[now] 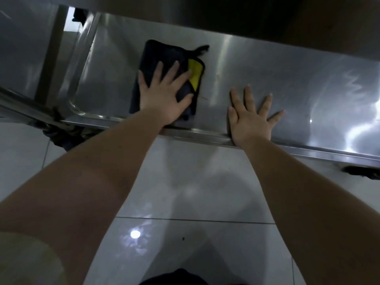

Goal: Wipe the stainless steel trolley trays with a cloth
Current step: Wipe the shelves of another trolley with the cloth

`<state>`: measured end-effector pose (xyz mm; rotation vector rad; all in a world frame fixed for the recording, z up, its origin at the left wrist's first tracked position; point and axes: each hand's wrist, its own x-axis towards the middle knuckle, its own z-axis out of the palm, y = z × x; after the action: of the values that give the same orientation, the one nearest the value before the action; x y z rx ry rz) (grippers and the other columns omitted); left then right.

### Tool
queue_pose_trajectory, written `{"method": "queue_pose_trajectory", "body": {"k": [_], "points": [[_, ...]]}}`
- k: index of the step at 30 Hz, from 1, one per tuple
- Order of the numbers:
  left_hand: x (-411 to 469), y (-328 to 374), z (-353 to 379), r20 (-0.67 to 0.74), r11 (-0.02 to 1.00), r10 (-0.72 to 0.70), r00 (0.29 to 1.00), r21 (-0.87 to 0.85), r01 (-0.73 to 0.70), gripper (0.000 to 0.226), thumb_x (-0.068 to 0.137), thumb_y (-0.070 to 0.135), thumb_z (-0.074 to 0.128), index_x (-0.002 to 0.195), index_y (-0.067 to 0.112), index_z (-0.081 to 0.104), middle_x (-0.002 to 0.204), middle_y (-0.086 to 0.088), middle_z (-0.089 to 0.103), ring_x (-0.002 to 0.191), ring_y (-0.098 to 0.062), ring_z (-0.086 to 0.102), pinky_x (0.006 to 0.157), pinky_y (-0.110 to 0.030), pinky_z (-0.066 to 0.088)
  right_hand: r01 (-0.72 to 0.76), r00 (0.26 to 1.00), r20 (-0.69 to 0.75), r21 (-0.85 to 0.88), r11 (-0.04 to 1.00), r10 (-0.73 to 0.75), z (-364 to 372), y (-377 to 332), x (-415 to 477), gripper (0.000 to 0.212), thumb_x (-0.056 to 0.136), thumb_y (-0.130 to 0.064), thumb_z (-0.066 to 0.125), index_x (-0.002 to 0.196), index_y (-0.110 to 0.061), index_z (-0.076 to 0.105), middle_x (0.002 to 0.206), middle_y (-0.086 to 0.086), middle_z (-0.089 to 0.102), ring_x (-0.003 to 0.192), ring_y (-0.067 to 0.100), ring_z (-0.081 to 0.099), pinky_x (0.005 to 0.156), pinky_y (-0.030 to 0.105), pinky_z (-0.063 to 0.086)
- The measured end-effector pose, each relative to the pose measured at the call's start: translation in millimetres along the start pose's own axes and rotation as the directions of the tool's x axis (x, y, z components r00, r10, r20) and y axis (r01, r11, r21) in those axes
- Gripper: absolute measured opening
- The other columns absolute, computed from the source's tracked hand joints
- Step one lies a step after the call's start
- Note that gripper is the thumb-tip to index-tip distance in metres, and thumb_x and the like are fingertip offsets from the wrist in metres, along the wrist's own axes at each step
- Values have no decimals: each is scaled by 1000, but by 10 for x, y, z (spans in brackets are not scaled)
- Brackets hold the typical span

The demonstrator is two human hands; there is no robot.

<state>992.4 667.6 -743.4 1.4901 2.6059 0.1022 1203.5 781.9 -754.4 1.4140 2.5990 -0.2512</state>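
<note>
1. Step in hand: wiping the lower tray [287,83] of the trolley. Judged mid-wipe, working the left part of this tray.
2. Cloth [162,52]: dark, folded to a pad, with a yellow patch [195,76] showing on its right side. It lies flat on the tray floor, left of centre, its near end close to the front rim [308,150].
3. Left hand [164,93]: flat on the cloth, fingers straight and spread, pressing down. No curl round the fabric.
4. Right hand [249,118]: flat on bare steel just right of the cloth and apart from it, fingers splayed, heel at the front rim. It holds nothing and looks like a brace.
5. Next move (judgement): slide the pad along the tray under steady palm pressure. The wide unwiped-looking stretch lies to the right. The right hand sits in that path and would need to lift or shift first.
6. Edges: raised rim along the front, rounded corner at the left beside the upright [51,54]. Little room leftward, and the corner radius likely calls for fingertip work.
7. Headroom: the upper tray [267,17] overhangs the far side. The lower tray's back edge is in shadow and cannot be seen. Reaching deeper means keeping the forearms low.
8. Below: tiled floor [195,182]. A wheel [362,171] sits under the rim at right.
</note>
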Motion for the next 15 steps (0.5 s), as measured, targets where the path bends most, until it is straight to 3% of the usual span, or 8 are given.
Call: {"method": "queue_pose_trajectory", "body": {"k": [3,6,8,11,15], "points": [[21,-321,-2,11,987,-161,987,15,160,63,88,68,19,148,53,6,163,15,-1,150,-26,-5,111,-69,-4,-8,1000,-27,-18,1000,8,31,-22,9,55,88,-60,-9,142,-54,-20,162,-14,-12,144,44,-18,101,73,-16],[53,-106,19,12,973,-228,974,31,227,63,89,66,16,149,51,4,163,13,-4,149,-30,-9,107,-72,-6,-2,1000,-31,-25,1000,2,29,-34,3,55,90,-59,-7,144,-53,-18,162,-13,-11,144,46,-18,101,72,-17],[73,296,51,33,983,-183,983,13,183,62,91,64,18,149,50,5,163,13,-5,148,-32,-10,104,-74,-9,-1,1000,-29,-30,1000,0,25,-42,-12,55,91,-57,-5,145,-51,-17,162,-12,-12,143,46,-18,102,71,-17],[-1,960,145,51,1000,10,999,4,-10,59,93,61,16,150,50,5,163,13,-5,148,-30,-11,104,-72,-12,-3,1000,-21,-46,999,2,22,-27,-34,57,95,-51,3,147,-46,-19,162,-11,-15,143,45,-19,106,73,-12],[-34,1024,139,37,997,76,996,11,-76,60,92,63,16,150,51,4,163,11,0,149,-29,-7,108,-69,-10,1,1000,-3,-31,1000,-1,-16,-2,-57,57,97,-49,5,147,-43,-20,161,-12,-16,144,43,-21,109,72,-7]]}}
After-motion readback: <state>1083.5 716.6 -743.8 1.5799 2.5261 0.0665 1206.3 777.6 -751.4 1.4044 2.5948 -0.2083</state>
